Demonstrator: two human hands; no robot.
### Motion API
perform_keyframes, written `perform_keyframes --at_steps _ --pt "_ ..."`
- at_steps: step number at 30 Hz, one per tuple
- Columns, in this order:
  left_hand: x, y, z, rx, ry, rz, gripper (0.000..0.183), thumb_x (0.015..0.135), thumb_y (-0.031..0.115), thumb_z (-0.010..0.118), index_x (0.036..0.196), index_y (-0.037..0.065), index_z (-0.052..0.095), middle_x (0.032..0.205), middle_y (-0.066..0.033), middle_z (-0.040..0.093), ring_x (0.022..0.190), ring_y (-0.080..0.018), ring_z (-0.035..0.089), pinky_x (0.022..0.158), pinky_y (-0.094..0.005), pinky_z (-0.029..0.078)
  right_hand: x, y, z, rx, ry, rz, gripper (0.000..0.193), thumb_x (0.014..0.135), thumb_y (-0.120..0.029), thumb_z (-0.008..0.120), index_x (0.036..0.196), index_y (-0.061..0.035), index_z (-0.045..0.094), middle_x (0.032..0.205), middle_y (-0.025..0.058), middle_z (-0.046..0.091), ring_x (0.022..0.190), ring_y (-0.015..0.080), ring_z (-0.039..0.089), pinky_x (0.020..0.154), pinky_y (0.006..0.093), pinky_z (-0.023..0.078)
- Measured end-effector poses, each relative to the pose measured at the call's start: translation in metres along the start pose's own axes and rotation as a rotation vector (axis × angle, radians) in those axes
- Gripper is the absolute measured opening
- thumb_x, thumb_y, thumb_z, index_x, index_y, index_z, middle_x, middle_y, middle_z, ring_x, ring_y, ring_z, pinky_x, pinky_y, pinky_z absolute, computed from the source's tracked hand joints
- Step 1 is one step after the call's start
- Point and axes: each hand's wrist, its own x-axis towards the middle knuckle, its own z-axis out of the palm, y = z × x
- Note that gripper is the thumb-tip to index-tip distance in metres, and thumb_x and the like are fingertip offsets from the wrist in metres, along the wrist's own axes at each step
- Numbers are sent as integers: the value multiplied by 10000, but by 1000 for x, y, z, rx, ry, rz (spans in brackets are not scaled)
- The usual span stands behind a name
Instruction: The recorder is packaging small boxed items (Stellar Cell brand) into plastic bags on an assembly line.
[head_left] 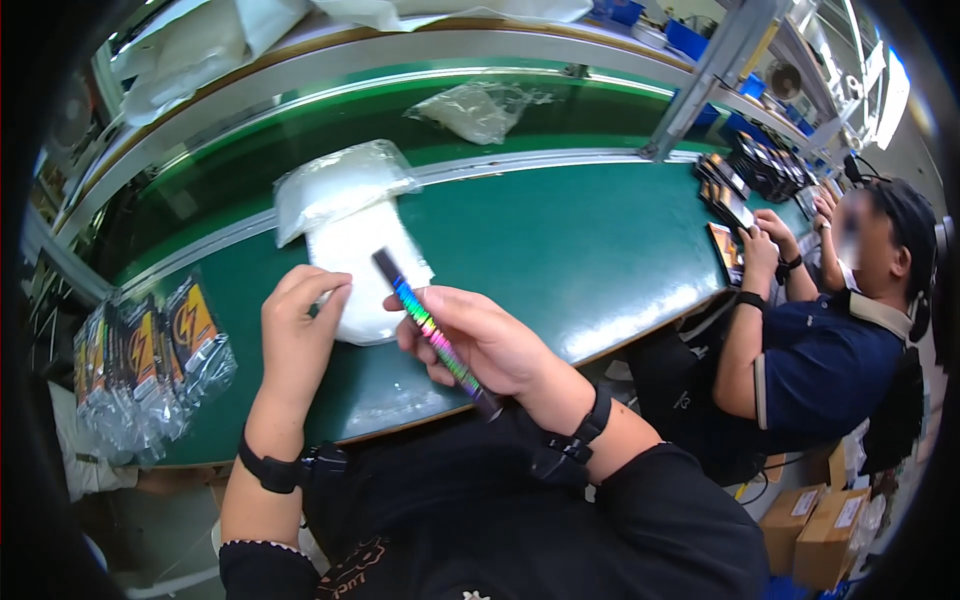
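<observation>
My right hand (480,340) is wrapped round a pen-shaped black tube (432,328) with a shiny rainbow-coloured band. The tube slants, its upper end toward my left hand (303,312). That hand is closed in a pinch, thumb against forefinger, beside the stack of white plastic bags; whether anything thin is between the fingertips I cannot make out. The flat white bags (350,245) lie on the green table, partly behind the tube and my right fingers. A clear plastic bundle (345,180) rests over their far end.
Several black-and-orange packets in clear wrap (150,345) lie on the green tabletop (560,240) at the left. A crumpled clear bag (475,110) is at the back. A metal post (705,80) rises at the back right. At the right, a co-worker (830,340) handles dark packets (728,250).
</observation>
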Motion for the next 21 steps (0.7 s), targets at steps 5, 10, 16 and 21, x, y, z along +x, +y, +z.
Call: perform_keyframes --at_steps 5,10,16,21 --pt "4 -3 -4 -107 -67 -181 152 735 -54 639 855 23 692 840 -62 591 783 -143 576 667 -237 457 11 4 8 89 -58 103 539 858 -123 607 1290 83 360 1106 162 585 942 180 629 819 279 523" --pt "0 -17 -13 -215 -99 -299 133 749 -35 643 871 0 683 809 -40 597 722 -118 580 623 -217 458 32 6 2 2 45 114 590 851 -94 606 1324 93 307 1141 178 568 945 182 627 819 283 526" --pt "-3 -17 -21 -424 -46 -572 114 815 19 575 875 -29 659 748 -40 600 655 -80 564 592 -202 456 21 3 -12 -144 87 76 481 867 -68 570 1276 93 374 1094 159 587 930 174 625 814 283 524" --pt "-9 3 -15 -74 -55 -294 163 763 -25 573 914 -48 631 726 -44 544 634 -89 548 601 -204 437 29 16 0 -200 355 -129 333 871 -71 582 1140 81 458 1019 142 609 871 158 628 767 265 528"
